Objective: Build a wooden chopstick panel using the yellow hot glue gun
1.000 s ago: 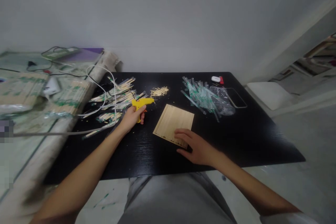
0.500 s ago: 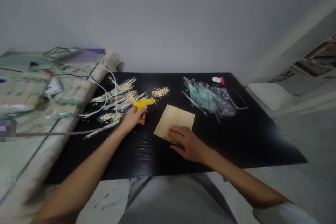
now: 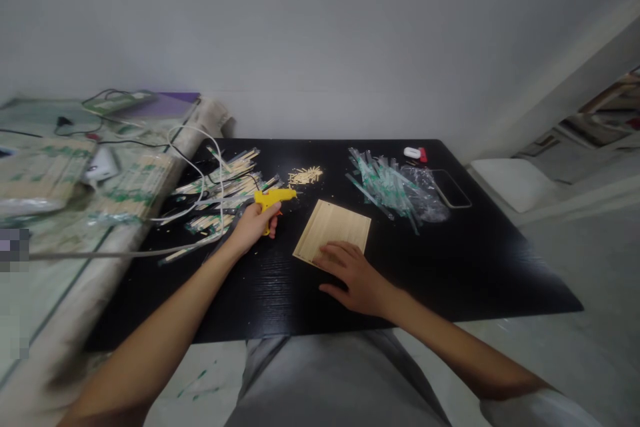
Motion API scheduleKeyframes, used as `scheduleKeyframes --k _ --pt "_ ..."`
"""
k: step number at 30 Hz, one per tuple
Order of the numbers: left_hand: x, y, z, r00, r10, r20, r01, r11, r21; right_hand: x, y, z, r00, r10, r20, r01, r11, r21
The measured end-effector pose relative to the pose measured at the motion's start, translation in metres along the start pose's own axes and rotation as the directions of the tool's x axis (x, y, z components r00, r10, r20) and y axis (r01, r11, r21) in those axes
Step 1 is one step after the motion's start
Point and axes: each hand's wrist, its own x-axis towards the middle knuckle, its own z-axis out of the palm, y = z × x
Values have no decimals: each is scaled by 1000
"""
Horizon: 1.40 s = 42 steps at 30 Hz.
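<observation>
My left hand (image 3: 253, 225) is wrapped round the handle of a yellow glue gun (image 3: 274, 197), whose nozzle points right. Flat on the black table lies a light wooden panel (image 3: 333, 227) with a raised strip along its left side. My right hand (image 3: 353, 273) rests over the panel's near edge, fingers stretched out and thumb apart; it covers part of that edge. Just beyond the glue gun is a small heap of short wooden stick pieces (image 3: 306, 175).
Wrapped chopsticks (image 3: 245, 163) and a white cable (image 3: 220, 193) crowd the table's left. Empty plastic sleeves (image 3: 383, 180), a phone (image 3: 451, 188) and a white-and-red item (image 3: 415, 153) sit at the right. Bundled chopsticks (image 3: 133, 187) lie on the neighbouring surface at left.
My right hand has shifted slightly toward the near left along the panel, with the thumb now further out. The left hand and glue gun have stayed in place.
</observation>
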Motion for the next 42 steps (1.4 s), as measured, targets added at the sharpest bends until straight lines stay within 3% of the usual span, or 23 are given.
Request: scheduleKeyframes --k 11,33,42 --pt "0 -2 1 1000 7 -13 -7 1000 -1 3 -9 6 996 -29 79 48 967 -250" --pt "-1 0 0 1000 -18 12 18 999 35 4 -2 -2 998 -35 61 45 986 -161" --pt "1 -2 1 1000 -21 11 21 1000 13 3 -1 2 997 -51 56 64 966 -249"
